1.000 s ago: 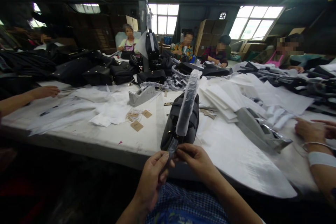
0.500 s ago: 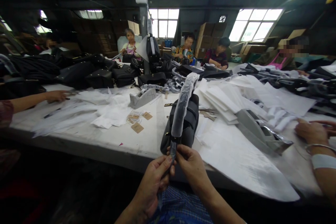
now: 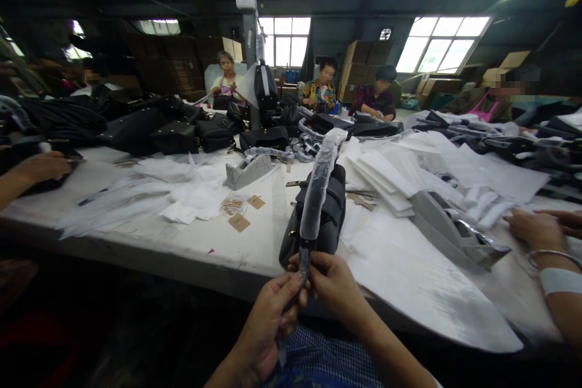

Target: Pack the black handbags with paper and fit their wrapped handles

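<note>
A black bag strap (image 3: 318, 188) wrapped in thin foam sheet rises in front of me, its bare lower end pinched by both hands. My left hand (image 3: 271, 315) is closed on the strap's end from the left. My right hand (image 3: 334, 285) grips the same end from the right, fingers curled. Just behind them a black handbag (image 3: 334, 215) lies on the white table (image 3: 236, 248) near its front edge.
A grey tape dispenser (image 3: 248, 171) and brown paper tags (image 3: 239, 221) lie left of the bag. Stacked white sheets (image 3: 386, 176) and another dispenser (image 3: 454, 233) sit to the right. Co-workers' hands (image 3: 536, 230) rest at both sides. Black bags (image 3: 173, 127) pile up behind.
The wrapped strap has tilted slightly left and my hands have shifted a little lower on its end. The left co-worker's hand drew back toward the table edge.
</note>
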Demonstrator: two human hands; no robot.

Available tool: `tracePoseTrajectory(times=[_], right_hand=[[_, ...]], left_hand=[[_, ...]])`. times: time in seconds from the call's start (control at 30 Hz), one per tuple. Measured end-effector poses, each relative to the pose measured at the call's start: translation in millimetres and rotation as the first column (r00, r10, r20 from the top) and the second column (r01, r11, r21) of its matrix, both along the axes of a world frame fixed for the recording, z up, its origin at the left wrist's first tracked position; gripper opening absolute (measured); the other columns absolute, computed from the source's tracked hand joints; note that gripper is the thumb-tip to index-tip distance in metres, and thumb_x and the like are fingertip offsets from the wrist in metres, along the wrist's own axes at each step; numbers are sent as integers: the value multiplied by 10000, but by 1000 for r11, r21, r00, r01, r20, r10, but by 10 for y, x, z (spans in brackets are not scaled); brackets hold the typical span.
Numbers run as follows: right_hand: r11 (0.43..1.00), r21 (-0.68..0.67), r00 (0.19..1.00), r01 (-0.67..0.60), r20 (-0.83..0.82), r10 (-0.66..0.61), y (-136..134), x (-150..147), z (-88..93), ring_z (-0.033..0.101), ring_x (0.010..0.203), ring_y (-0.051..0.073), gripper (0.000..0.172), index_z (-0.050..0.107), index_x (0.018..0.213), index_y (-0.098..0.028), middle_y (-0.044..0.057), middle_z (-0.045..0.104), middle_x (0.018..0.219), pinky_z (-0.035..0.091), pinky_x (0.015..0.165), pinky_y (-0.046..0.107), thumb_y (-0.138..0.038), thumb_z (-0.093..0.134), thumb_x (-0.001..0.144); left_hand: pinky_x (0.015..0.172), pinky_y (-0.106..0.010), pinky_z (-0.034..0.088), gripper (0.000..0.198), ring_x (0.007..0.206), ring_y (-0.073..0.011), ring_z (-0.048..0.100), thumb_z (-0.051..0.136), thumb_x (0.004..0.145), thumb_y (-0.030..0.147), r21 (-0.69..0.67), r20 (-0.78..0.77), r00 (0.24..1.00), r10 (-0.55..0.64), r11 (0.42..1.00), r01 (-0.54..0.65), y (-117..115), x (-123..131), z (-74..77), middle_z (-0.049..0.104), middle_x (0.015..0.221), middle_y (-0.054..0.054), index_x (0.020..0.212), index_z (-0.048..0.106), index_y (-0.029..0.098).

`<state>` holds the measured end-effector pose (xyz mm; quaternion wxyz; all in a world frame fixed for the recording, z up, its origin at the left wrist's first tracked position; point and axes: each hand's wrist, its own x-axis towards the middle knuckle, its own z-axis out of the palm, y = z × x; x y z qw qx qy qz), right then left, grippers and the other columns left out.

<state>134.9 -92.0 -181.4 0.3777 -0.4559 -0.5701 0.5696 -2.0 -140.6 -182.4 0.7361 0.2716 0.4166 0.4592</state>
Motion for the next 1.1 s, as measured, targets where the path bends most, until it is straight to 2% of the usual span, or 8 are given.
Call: tracePoseTrajectory(times=[0.2,0.33,0.5,0.6,0.7,0.83,0.97,1.1], right_hand=[[905,-242,803,-349,-575,156,-80,44,22,322,405,36,518,651,1235,-140,-78,460,471,380,486,157,-543,595,914],[840,-272,724,-469,-663,189,-7,-34,35,224,330,10,467,695,1146,-87,-65,499,458,308,379,133,-485,634,908],[834,-276,768,-477,-593,243,25,-74,40,479,383,37,537,647,1229,-99,39,677,642,422,450,152,-519,625,896],[910,-212,900,-356,-338,274,-48,63,55,642,514,115,564,604,1281,-157,50,707,736,485,516,198,-546,640,874],[999,-44,999,-30,42,32,-122,308,33,662,540,145,421,709,1057,-181,54,724,781,532,582,253,-552,594,895],[922,101,897,373,217,-386,-133,549,-83,725,858,234,383,710,1083,-234,77,752,968,576,821,308,-543,595,888],[891,157,889,427,107,-445,-56,484,-269,546,1291,268,586,487,1425,-282,88,547,1430,499,1044,369,-485,610,889],[888,138,893,438,43,-447,47,301,-469,346,1443,270,713,305,1529,-307,69,325,1592,379,1148,449,-452,604,898]], left_hand=[[336,-105,80,410,373,35,119,810,716,442,-109,274,962,-2,994,33,7,-35,-48,508,565,69,716,553,122],[316,-90,54,444,358,43,61,877,637,345,-208,488,873,-7,970,123,35,-61,-70,445,504,106,652,485,136],[334,-123,86,461,348,21,156,719,786,543,-106,171,984,-45,992,64,63,-73,-96,592,555,13,673,544,131],[428,-147,333,488,450,-61,453,608,850,607,124,-182,983,-38,990,61,101,-170,-195,624,577,-15,746,656,132],[734,-269,521,486,780,-199,661,557,873,617,292,-449,888,100,956,40,212,-351,-341,721,781,-60,876,731,163],[951,-390,507,532,1068,-281,654,529,868,646,331,-538,784,308,933,-139,524,-532,-438,728,1096,-98,1112,694,202],[1142,-467,350,547,1318,-294,508,519,889,612,366,-513,801,310,923,-122,929,-468,-331,603,1374,-94,1259,631,226],[1196,-459,264,545,1412,-279,399,517,901,537,356,-431,875,222,933,-61,1158,-247,-166,543,1449,-82,1330,594,211]])
